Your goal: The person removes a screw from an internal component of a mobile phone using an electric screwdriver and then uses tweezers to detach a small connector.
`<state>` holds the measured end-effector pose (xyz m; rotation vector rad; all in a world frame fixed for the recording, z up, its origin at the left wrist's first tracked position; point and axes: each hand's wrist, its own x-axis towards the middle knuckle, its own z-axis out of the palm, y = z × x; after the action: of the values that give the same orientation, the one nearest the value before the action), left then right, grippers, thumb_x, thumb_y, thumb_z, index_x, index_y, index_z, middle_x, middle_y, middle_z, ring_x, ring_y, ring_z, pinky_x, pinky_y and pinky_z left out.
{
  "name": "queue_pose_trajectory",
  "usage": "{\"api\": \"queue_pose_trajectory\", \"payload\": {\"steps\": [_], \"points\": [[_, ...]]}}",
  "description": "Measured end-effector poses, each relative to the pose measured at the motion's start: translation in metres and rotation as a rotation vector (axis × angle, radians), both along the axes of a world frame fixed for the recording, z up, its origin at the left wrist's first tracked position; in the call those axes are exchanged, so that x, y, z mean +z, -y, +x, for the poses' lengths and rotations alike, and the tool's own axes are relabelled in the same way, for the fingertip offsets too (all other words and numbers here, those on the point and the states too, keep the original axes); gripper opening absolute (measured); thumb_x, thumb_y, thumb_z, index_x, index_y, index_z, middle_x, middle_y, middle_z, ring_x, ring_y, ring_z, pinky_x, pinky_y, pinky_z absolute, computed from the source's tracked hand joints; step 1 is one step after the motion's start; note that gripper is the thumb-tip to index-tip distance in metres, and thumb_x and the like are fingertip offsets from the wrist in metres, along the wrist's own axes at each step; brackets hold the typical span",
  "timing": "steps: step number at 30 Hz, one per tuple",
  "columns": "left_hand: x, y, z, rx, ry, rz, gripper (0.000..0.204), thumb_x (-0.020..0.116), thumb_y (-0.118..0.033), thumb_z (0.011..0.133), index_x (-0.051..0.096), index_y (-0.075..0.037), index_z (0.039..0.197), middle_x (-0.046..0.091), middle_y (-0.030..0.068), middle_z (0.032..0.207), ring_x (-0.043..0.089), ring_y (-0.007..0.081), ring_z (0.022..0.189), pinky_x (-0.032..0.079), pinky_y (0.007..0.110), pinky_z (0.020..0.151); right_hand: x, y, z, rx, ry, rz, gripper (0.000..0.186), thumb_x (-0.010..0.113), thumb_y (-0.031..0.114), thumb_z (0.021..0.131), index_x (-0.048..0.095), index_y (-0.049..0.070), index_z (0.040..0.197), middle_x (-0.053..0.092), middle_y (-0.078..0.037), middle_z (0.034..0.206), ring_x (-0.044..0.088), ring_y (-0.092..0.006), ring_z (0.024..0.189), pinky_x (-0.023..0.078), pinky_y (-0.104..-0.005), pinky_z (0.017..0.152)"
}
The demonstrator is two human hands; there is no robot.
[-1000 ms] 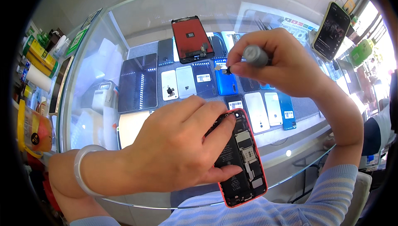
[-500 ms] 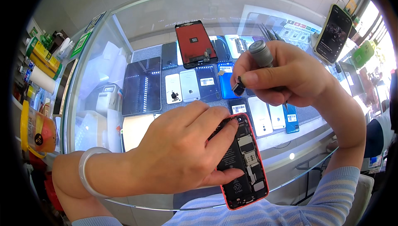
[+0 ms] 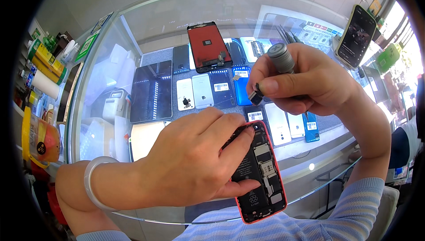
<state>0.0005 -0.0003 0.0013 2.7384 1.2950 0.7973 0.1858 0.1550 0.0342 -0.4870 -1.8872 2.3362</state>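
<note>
An opened phone (image 3: 275, 183) with a red frame lies tilted under my left hand (image 3: 190, 159), whose fingers and thumb close over its left side. A black battery (image 3: 253, 199) and metal-shielded boards show inside it; the hand hides its upper left part. Above the phone, to the right, my right hand (image 3: 314, 79) pinches a small black part with a flex connector (image 3: 255, 96) between thumb and forefinger. The same hand keeps a grey-handled screwdriver (image 3: 280, 56) tucked in its grip, cap upward, its thin tip pointing down behind the fingers.
A glass showcase (image 3: 102, 108) spreads below, with several phones and a dark tablet (image 3: 151, 91) inside. On its glass rests a detached screen assembly (image 3: 208, 46) with a red backing. A lit phone (image 3: 356, 35) stands at the far right, near several tweezers (image 3: 287, 34). A yellow-rimmed tub (image 3: 28, 139) is at left.
My right hand has turned slightly, so the small black part and the screwdriver cap shift a little. The left hand and the red phone stay where they were.
</note>
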Motion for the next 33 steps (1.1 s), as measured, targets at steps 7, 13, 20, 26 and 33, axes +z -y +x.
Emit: {"api": "queue_pose_trajectory", "payload": {"steps": [7,13,20,26,33], "points": [[-0.001,0.001,-0.001,0.001,0.006,0.009,0.063,0.081,-0.044,0.068,0.067,0.007,0.103,0.061,0.0153,0.098,0.06,0.0277,0.075,0.051,0.035,0.064,-0.002,0.001,-0.005,-0.089,0.088,0.578,0.017,0.071,0.011,0.087,0.064,0.0,0.097,0.067,-0.006,0.088,0.055,-0.0118,0.057,0.041,-0.026,0.049],[0.0,0.0,-0.001,0.0,-0.01,0.0,0.063,0.081,-0.044,0.069,0.066,0.007,0.103,0.061,0.0153,0.098,0.059,0.0273,0.074,0.051,0.035,0.063,-0.034,-0.009,-0.007,-0.142,-0.287,1.68,0.026,0.07,-0.006,0.067,0.058,0.003,0.088,0.061,-0.01,0.089,0.063,-0.0312,0.073,0.052,-0.0363,0.059],[0.0,0.0,-0.001,0.001,-0.016,-0.006,0.062,0.08,-0.044,0.07,0.067,0.007,0.103,0.061,0.0148,0.097,0.059,0.0267,0.074,0.051,0.034,0.063,-0.042,-0.01,-0.008,-0.113,-0.308,1.771,0.023,0.068,0.001,0.068,0.058,0.004,0.089,0.059,-0.008,0.086,0.062,-0.0307,0.069,0.051,-0.04,0.057],[-0.001,0.0,-0.001,0.004,-0.01,-0.004,0.062,0.08,-0.044,0.069,0.067,0.006,0.103,0.061,0.0146,0.098,0.058,0.0265,0.074,0.051,0.034,0.063,-0.042,-0.009,-0.009,-0.111,-0.312,1.798,0.021,0.068,0.002,0.068,0.059,0.004,0.087,0.06,-0.008,0.087,0.063,-0.0304,0.069,0.051,-0.0398,0.056],[0.0,0.001,0.0,0.008,-0.01,0.019,0.063,0.082,-0.043,0.067,0.067,0.006,0.103,0.061,0.0149,0.099,0.059,0.0268,0.074,0.051,0.035,0.062,-0.032,-0.004,-0.011,-0.212,-0.382,1.652,0.023,0.075,0.006,0.074,0.063,0.005,0.094,0.062,-0.008,0.085,0.061,-0.0317,0.068,0.05,-0.038,0.058]]}}
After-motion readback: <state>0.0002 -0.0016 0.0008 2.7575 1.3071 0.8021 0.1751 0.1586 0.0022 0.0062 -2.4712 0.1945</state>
